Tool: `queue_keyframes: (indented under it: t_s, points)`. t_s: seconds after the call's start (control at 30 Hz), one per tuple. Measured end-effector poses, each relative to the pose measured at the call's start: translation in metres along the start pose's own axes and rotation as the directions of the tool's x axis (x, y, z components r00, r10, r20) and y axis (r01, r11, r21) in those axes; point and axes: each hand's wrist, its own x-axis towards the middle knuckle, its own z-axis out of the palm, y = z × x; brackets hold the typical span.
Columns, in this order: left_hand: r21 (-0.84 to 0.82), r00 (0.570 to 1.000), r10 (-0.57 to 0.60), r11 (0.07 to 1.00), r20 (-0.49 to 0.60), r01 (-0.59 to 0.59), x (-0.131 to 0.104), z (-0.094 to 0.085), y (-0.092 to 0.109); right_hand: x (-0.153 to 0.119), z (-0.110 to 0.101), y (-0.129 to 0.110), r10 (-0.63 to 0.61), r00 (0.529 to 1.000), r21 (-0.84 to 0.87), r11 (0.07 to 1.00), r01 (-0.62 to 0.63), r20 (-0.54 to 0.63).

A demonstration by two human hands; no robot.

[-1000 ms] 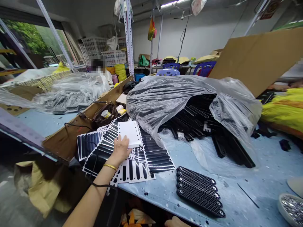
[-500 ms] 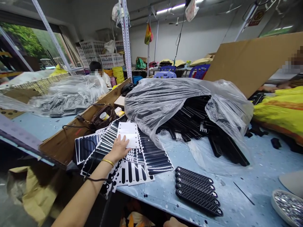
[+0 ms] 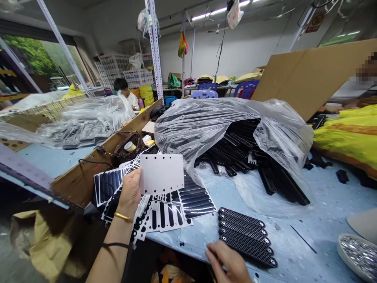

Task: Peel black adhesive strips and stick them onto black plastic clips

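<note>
My left hand (image 3: 132, 188) is closed on the left edge of a white sheet (image 3: 161, 173) with small dark holes along its top and bottom edges. The sheet is raised, its plain face toward me. Beneath it lie overlapping sticker sheets (image 3: 197, 198) with rows of glossy black strips. My right hand (image 3: 228, 261) is at the table's front edge, fingers loosely bent and a little apart, with nothing seen in them. Just beyond it, several black bars with a mesh pattern (image 3: 246, 237) lie side by side, metal rings at their ends.
A clear plastic bag (image 3: 194, 122) spills black plastic parts (image 3: 235, 147). At the right stand a bowl of shiny small metal pieces (image 3: 357, 255) and a yellow sack (image 3: 347, 137). A wooden board (image 3: 70, 184) edges the table's left side. Another person (image 3: 128, 94) sits farther back.
My left hand has lifted the white sheet off the pile and turned it toward me. My right hand has come up into view beside the black bars.
</note>
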Motion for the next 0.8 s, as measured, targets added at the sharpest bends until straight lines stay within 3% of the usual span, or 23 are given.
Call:
queue_keyframes:
  t_s: [0.1,0.2,0.3,0.4,0.5,0.6,0.7,0.8]
  points:
    - [-0.131,0.996,-0.087,0.988,-0.028,0.083,-0.023,0.003,0.005,0.047,-0.010,-0.001,0.049,0.997,0.139,0.989,-0.040,-0.064]
    - [-0.242,0.982,-0.187,0.953,0.000,0.181,-0.042,0.007,0.007,0.084,-0.013,0.003,0.264,0.963,0.266,0.934,-0.240,-0.059]
    - [-0.352,0.949,-0.314,0.884,0.037,0.307,-0.057,0.009,0.002,0.102,-0.012,0.006,0.452,0.884,0.404,0.791,-0.460,0.122]
    - [-0.372,0.923,-0.385,0.854,0.018,0.363,-0.063,0.010,-0.011,0.102,-0.012,0.004,0.467,0.852,0.444,0.728,-0.522,0.236]
    - [-0.317,0.925,-0.379,0.879,-0.008,0.357,-0.064,0.010,-0.025,0.099,-0.012,0.003,0.436,0.893,0.326,0.833,-0.448,0.112]
    - [-0.236,0.941,-0.336,0.913,0.030,0.333,-0.066,0.010,-0.037,0.107,-0.016,0.002,0.308,0.951,0.160,0.939,-0.303,-0.007]
    - [-0.190,0.946,-0.322,0.927,0.035,0.323,-0.070,0.006,-0.043,0.123,-0.023,-0.006,0.081,0.994,0.088,0.993,-0.075,-0.073]
    - [-0.254,0.898,-0.426,0.861,0.112,0.441,-0.077,-0.007,-0.044,0.130,-0.031,-0.022,-0.218,0.968,0.032,0.974,0.224,-0.122]
